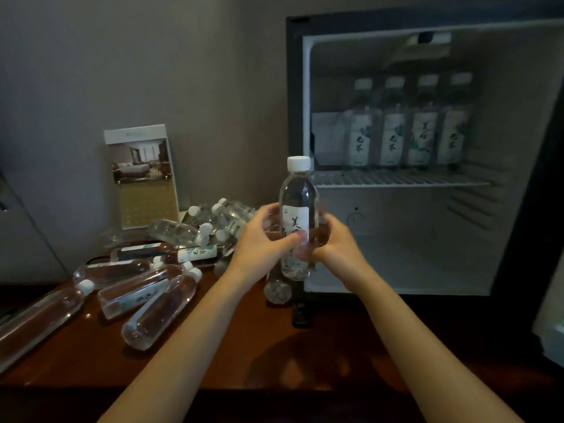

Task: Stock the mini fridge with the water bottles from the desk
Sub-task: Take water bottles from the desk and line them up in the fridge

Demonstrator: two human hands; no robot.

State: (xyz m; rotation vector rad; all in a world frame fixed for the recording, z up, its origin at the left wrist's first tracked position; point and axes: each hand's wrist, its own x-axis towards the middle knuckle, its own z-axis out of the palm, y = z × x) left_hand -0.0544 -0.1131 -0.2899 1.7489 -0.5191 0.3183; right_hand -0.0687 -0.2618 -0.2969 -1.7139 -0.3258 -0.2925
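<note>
The bottle (pixel 297 193) is held upright just before the open fridge (pixel 427 254), its lower half wrapped by the fingers (pixel 287 241) of the left hand (pixel 259 242) and right hand (pixel 335 245). Beyond the fingers, four shelved bottles (pixel 406 126) could be toppled if it is pushed in too far.

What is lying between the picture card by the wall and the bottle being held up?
In the head view, a heap of water bottles lies on the desk between picture card and held bottle.
</note>
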